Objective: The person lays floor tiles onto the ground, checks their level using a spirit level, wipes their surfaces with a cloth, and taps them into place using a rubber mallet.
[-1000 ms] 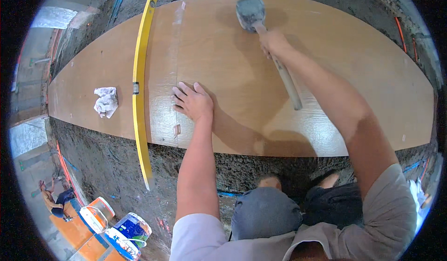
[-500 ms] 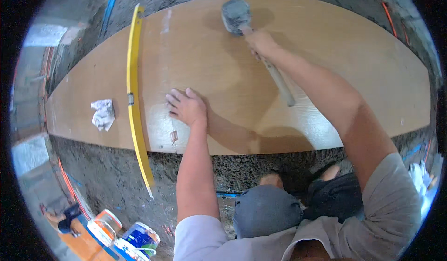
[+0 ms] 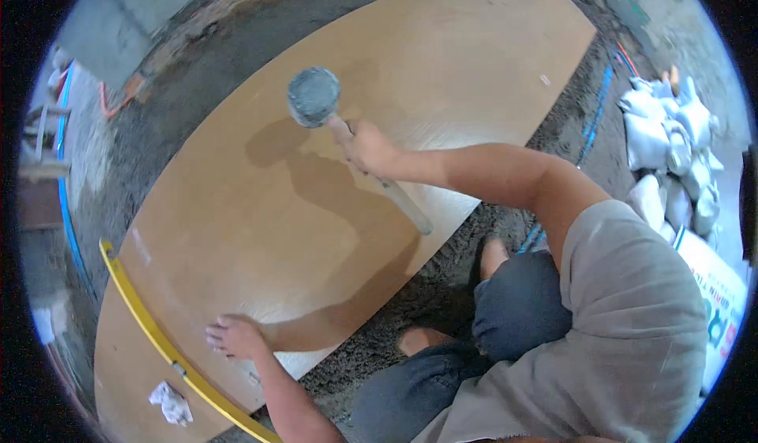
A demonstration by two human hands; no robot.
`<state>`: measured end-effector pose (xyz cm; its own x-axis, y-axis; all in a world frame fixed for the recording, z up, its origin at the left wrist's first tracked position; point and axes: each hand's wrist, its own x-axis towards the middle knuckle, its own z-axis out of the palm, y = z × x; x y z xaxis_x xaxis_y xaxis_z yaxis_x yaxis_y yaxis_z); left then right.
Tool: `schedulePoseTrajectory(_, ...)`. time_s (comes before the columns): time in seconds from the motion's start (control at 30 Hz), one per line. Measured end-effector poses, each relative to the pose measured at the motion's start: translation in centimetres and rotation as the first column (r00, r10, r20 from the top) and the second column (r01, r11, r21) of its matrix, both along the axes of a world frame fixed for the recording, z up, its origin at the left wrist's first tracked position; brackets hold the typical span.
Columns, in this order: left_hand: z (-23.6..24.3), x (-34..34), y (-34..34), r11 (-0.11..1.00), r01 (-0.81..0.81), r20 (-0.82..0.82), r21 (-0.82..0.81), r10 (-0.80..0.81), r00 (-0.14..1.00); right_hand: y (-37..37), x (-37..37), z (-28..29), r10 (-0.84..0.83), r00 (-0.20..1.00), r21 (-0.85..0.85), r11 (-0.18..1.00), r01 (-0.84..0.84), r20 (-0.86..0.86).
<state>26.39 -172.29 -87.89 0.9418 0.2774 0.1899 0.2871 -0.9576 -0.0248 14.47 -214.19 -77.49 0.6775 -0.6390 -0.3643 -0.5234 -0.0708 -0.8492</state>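
We are holding the mallet (image 3: 314, 96) above the brown board (image 3: 442, 72), right hand (image 3: 368, 147) curled around its handle, empty left hand (image 3: 237, 337) flat on the board, perhaps risking dents from tilted blows.

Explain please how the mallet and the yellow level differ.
The mallet has a rounded grey head on a pale handle; the yellow level is a long, slim bar. The mallet is held above the brown surface by the right hand; the yellow level lies on it, untouched. Both are hand tools.
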Motion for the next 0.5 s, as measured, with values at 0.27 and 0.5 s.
schedulePoseTrajectory(0.27,1.3,-0.5,0.1,0.995,0.082,-0.101,0.055,-0.076,0.992,-6.6,-7.5,-2.5,-0.276,0.959,0.041,0.959,0.279,-0.064)
schedulePoseTrajectory(0.5,-0.3,0.6,1.8,0.810,0.347,-0.198,0.473,-0.286,0.937,-9.0,-15.3,-1.5,-0.355,0.929,0.043,0.932,0.361,-0.103)
